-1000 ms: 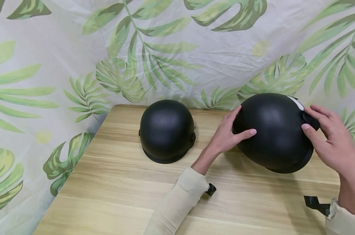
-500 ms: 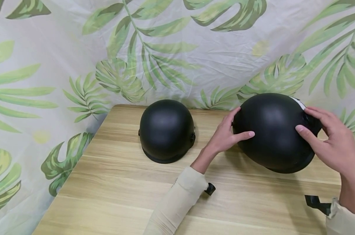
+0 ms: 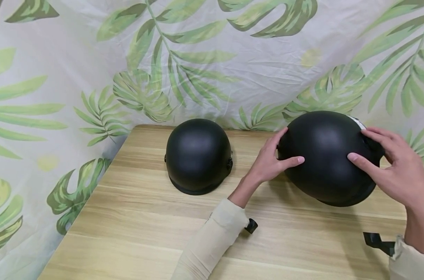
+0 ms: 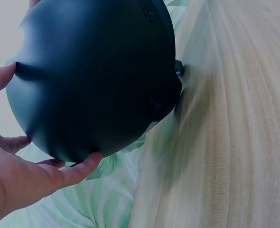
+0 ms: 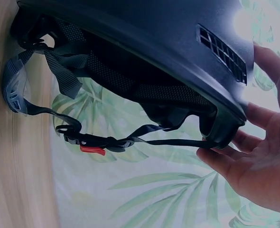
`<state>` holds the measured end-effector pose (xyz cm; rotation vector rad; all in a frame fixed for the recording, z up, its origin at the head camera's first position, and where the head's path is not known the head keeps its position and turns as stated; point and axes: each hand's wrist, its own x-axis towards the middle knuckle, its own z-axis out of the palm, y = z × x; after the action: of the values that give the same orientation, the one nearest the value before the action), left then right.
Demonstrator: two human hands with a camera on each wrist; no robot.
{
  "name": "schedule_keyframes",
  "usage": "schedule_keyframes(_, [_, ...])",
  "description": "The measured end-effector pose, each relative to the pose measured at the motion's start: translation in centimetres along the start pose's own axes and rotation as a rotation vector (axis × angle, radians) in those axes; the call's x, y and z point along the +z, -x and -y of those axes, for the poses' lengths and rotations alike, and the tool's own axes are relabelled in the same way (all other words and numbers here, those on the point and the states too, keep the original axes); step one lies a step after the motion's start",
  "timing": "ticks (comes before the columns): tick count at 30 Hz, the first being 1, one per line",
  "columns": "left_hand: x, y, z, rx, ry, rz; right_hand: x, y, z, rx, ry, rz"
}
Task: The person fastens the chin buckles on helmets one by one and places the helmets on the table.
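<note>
Both hands hold a large black helmet at the right of the head view, tilted, with a shadow on the tabletop below. My left hand grips its left end, the thumb laid over the shell and the fingers spread around the far side. At the other end my right hand grips the rim, thumb on the shell, fingers near a white patch. In the right wrist view the underside shows dark padding, a vent grille and a hanging chin strap with a red buckle tab.
A second, smaller-looking black helmet stands dome-up on the wooden table, left of the hands. A leaf-patterned cloth hangs behind and at the left. Black mounts stick out from the beige sleeves.
The right thumb has slid left from the helmet's round side knob onto the shell. The right fingers shifted slightly around the rim. The left hand and the second helmet stay in place.
</note>
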<state>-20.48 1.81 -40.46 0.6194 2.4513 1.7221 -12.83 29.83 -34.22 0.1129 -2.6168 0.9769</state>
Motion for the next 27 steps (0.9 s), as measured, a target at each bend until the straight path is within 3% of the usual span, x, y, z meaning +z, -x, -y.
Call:
schedule_keyframes(13, [-0.4, 0.0, -0.2, 0.040, -0.038, -0.026, 0.1, 0.1, -0.8, 0.002, -0.076, 0.008])
schedule_keyframes(24, [-0.7, -0.2, -0.1, 0.003, 0.003, 0.001, 0.2, -0.3, -1.0, 0.106, -0.032, 0.098])
schedule_keyframes(27, [-0.6, -0.2, 0.2, -0.040, 0.032, 0.016, 0.3, -0.5, -1.0, 0.105, -0.012, 0.115])
